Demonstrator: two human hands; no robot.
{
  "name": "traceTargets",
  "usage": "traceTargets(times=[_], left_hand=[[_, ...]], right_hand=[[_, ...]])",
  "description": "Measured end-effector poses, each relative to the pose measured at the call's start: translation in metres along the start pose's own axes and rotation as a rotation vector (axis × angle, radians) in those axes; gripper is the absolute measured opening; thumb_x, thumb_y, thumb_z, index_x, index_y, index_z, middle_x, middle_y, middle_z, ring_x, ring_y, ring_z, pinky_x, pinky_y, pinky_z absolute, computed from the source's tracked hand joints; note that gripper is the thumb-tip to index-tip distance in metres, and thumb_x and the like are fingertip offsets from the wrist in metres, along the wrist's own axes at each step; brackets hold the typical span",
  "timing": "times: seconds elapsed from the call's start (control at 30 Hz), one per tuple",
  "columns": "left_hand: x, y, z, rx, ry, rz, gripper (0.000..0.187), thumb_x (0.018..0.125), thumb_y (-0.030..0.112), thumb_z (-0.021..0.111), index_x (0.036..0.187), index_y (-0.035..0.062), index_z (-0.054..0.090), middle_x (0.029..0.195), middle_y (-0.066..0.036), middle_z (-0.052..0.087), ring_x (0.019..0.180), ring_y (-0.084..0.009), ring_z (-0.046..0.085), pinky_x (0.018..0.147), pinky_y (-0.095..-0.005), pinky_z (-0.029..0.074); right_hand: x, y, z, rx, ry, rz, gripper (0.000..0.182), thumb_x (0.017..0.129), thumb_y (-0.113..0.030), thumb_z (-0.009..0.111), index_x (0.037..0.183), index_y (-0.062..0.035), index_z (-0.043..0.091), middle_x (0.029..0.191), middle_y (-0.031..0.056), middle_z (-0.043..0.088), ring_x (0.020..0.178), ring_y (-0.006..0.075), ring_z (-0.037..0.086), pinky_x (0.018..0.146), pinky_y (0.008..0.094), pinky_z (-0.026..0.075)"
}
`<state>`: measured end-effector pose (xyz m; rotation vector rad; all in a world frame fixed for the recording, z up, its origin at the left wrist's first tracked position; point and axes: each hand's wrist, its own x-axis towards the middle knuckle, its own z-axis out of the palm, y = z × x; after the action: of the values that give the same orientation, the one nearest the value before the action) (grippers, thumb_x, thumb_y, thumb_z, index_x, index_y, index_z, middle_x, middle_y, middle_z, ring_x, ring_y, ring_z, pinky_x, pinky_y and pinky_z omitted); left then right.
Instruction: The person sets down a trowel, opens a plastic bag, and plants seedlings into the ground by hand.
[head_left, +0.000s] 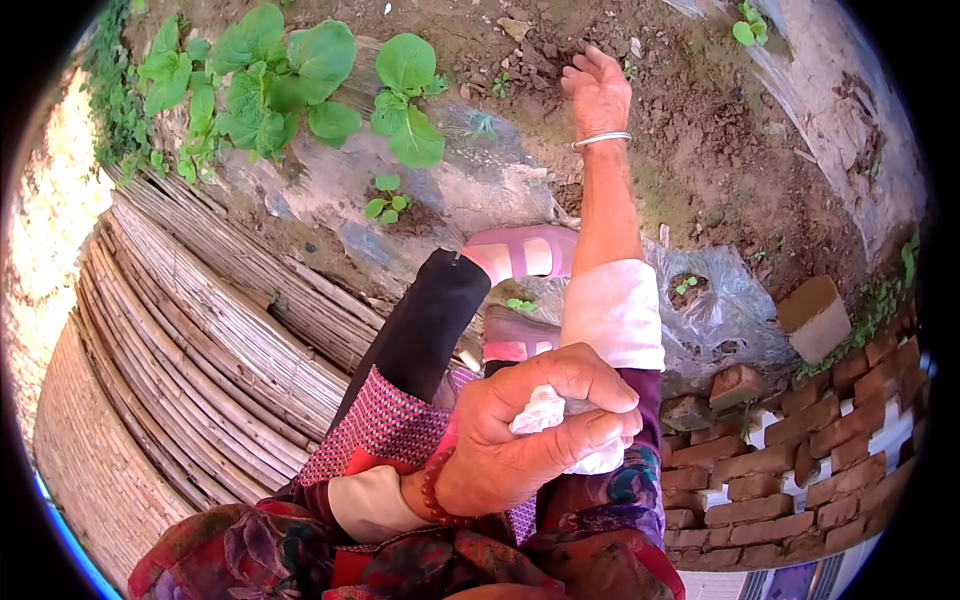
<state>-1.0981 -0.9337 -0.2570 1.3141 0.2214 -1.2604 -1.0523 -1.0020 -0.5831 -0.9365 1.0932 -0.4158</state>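
Note:
My left hand (530, 430) is closed around a crumpled white bag (540, 410), held up close in front of me. Parts of the bag show above the thumb and below the fingers; what it holds is hidden. Farther out, my right hand (600, 88) reaches down to the loose brown soil (690, 120). Its fingers are bent and slightly apart, with the tips at the dirt and no object visible in them. A small seedling (502, 86) grows just left of those fingertips.
Leafy green plants (270, 85) stand at upper left, with a smaller plant (388, 200) below them. Plastic film (720, 310) covers parts of the bed. Bundled dry stalks (190, 320) lie at left. Stacked bricks (770, 460) and a loose block (815, 318) are at right.

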Motion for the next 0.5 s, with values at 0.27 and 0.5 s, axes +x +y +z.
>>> traceTargets(times=[0.27,0.5], left_hand=[[0.002,0.003,-0.002,-0.01,0.004,0.061,0.012,0.08,0.0,0.054,0.091,-0.0041,0.052,0.078,-0.017,0.056,0.069,-0.0261,0.058,0.063,-0.0407,0.051],[0.002,-0.001,-0.001,-0.057,-0.028,0.051,0.015,0.081,0.006,0.058,0.092,-0.0022,0.052,0.078,-0.016,0.055,0.066,-0.0254,0.057,0.062,-0.0419,0.051]], right_hand=[[-0.004,-0.002,0.02,-0.786,0.217,-0.496,0.042,0.066,-0.002,0.056,0.108,0.0006,0.05,0.109,0.0207,0.053,0.104,0.0334,0.048,0.09,0.0404,0.039],[-0.024,-0.031,0.033,-0.423,0.164,-0.416,0.037,0.068,0.0,0.053,0.105,-0.0006,0.052,0.099,0.0217,0.056,0.091,0.0367,0.054,0.081,0.04,0.044]])
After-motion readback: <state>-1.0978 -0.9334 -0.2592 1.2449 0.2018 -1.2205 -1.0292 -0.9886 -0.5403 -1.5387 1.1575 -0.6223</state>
